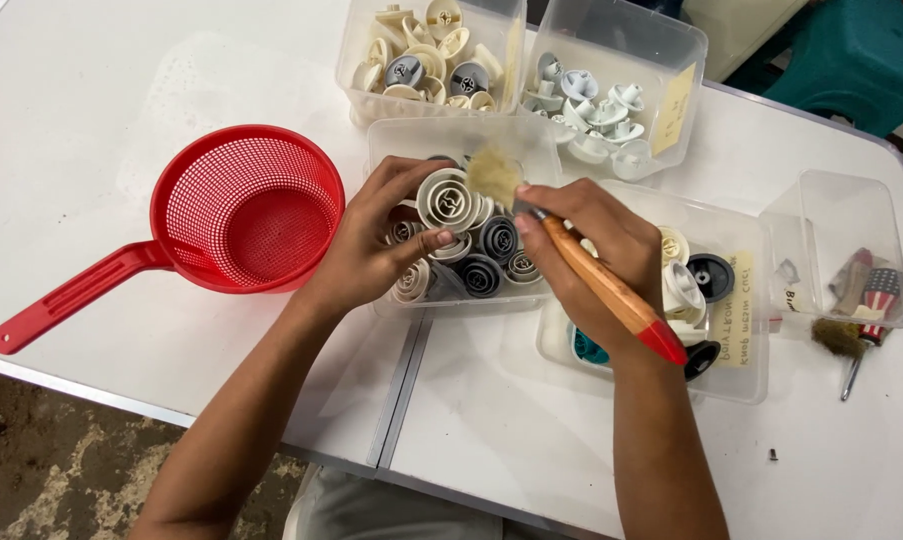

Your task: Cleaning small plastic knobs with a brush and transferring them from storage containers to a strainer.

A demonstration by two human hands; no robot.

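My left hand (376,240) holds a round cream plastic knob (444,199) over a clear tub (401,140) filled with several grey and cream knobs. My right hand (591,245) grips a paintbrush with an orange wooden handle (611,290) and a red end. The brush's tan bristles (493,175) rest on the upper right edge of the held knob.
A red plastic colander (246,205) with a long handle lies left of the tub. Two clear tubs of cream knobs (421,60) and white knobs (601,100) stand at the back. Another tub (741,330) is under my right hand, and a small tub (851,260) with tools sits at the right.
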